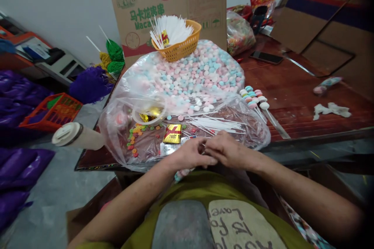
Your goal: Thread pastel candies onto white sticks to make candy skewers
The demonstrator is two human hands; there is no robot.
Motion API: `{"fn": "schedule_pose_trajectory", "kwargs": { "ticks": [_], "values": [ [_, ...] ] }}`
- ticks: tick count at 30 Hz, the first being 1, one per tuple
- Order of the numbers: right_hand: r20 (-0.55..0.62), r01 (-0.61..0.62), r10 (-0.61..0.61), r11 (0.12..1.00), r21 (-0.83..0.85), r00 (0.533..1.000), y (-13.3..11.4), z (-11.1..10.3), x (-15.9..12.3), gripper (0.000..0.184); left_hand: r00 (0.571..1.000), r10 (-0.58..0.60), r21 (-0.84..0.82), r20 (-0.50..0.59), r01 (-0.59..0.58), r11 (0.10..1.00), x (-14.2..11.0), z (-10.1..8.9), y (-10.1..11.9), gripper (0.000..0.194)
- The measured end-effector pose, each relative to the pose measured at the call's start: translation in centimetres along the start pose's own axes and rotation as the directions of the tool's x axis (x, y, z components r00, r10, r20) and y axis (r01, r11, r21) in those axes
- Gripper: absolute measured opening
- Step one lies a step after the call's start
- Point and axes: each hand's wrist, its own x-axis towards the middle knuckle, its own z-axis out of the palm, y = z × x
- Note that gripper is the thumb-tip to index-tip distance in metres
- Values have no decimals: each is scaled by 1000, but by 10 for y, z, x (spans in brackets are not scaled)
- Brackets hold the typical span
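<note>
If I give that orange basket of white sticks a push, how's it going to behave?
The basket sits on a soft heap of candies under loose plastic, so it would probably wobble or tip rather than slide. It looks light: thin open mesh, filled only with thin sticks. The sticks stand loose and fanned out, so a tilt would likely spill them.

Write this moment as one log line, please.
left hand: touching right hand, over sweets | right hand: by white sticks | plastic sheet: under pastel sweets
</note>
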Motion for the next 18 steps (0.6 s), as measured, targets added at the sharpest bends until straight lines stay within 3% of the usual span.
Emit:
{"fn": "schedule_pose_trajectory", "kwargs": {
  "ticks": [2, 3, 6, 9, 13, 18],
  "values": [
    [-55, -6, 8, 999, 46, 998, 9, -8, 1, 30, 998, 37, -191, -51, -46, 980, -7, -19, 6, 53],
    [-68, -4, 7, 998, 56, 998, 12, -13, 1, 31, 997, 29, -202, -68, -42, 978, -11, -29, 9, 50],
    [-62, 22, -19, 999, 35, 998, 15, -28, 3, 34, 993, -86, -115, 82, 95, 989, -19, -45, 14, 39],
    [-61, 54, -54, 999, -6, 997, 10, -35, 5, 33, 967, -183, -179, 180, 215, 960, -18, -39, 12, 37],
    [-47, 67, -70, 996, -63, 996, 8, -39, 3, 32, 975, -212, -350, 70, 223, 910, -14, -26, 5, 35],
    [18, 79, -77, 979, -186, 997, 0, -42, 5, 29, 988, -150, -355, -44, 125, 927, -11, -14, 1, 29]
  ]
}}
